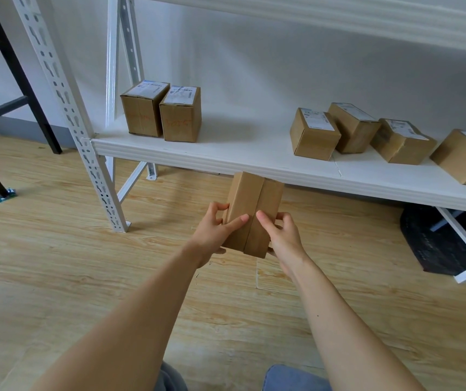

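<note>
While both bare forearms reach forward from 6 o'clock, the cardboard box (254, 204) stands upright at centre frame, above the wooden floor (56, 249). Its top edge is just under the front lip of the white shelf (240, 148).

- Left grip (214, 235): holding the box's left edge, thumb laid across the front.
- Right grip (282, 235): holding the right edge, thumb likewise.
- Facing side: a centre seam.
- Two boxes (181, 119) at 11 o'clock: white top labels, red handwriting on the fronts, both unreadable.
- Four labelled boxes (313, 136) at 2 o'clock: print too small to read.

No legible text on box labels (182, 94)
</note>
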